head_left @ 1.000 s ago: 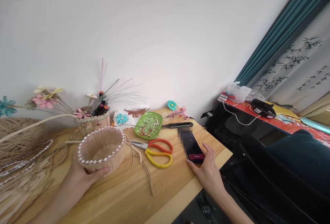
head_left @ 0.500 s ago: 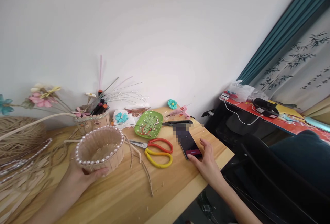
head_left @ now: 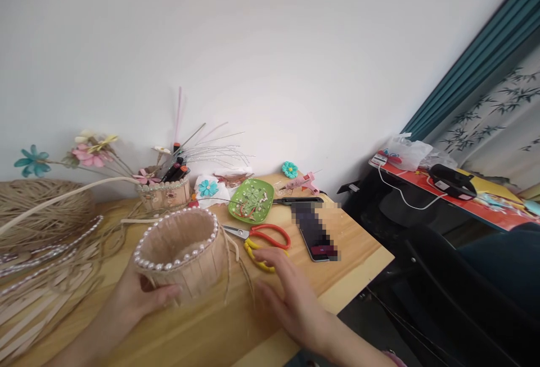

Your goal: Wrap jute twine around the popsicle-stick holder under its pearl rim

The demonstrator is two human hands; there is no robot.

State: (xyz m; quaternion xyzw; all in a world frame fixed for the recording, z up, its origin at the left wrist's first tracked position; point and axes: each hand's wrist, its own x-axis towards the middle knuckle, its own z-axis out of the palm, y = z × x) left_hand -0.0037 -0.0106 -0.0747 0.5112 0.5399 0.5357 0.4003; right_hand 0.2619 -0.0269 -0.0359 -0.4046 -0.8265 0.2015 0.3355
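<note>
A round wooden-slat basket [head_left: 189,274] with a rim of white pearl beads is gripped by my left hand [head_left: 145,294], the thumb across its front wall. It is tilted a little towards me. My right hand [head_left: 291,302] is in the air over the table with fingers apart and nothing in them. Its fingertips partly cover the yellow handle of the scissors [head_left: 270,236], which have one red and one yellow handle. Strands of twine [head_left: 244,271] trail at the basket's right side. A phone [head_left: 314,235] lies beyond my right hand.
A green dish [head_left: 251,201] with small bits stands behind the scissors, near a black box cutter [head_left: 297,201] and a pink glue gun [head_left: 306,182]. At left are a twine ball [head_left: 37,206], bead strings and a decorated pen holder [head_left: 164,195]. The wooden table [head_left: 371,249] ends at right.
My right hand has left the phone and come left, towards the basket and over the scissors. My left hand still holds the basket, which has lifted and tipped slightly. The view has shifted left.
</note>
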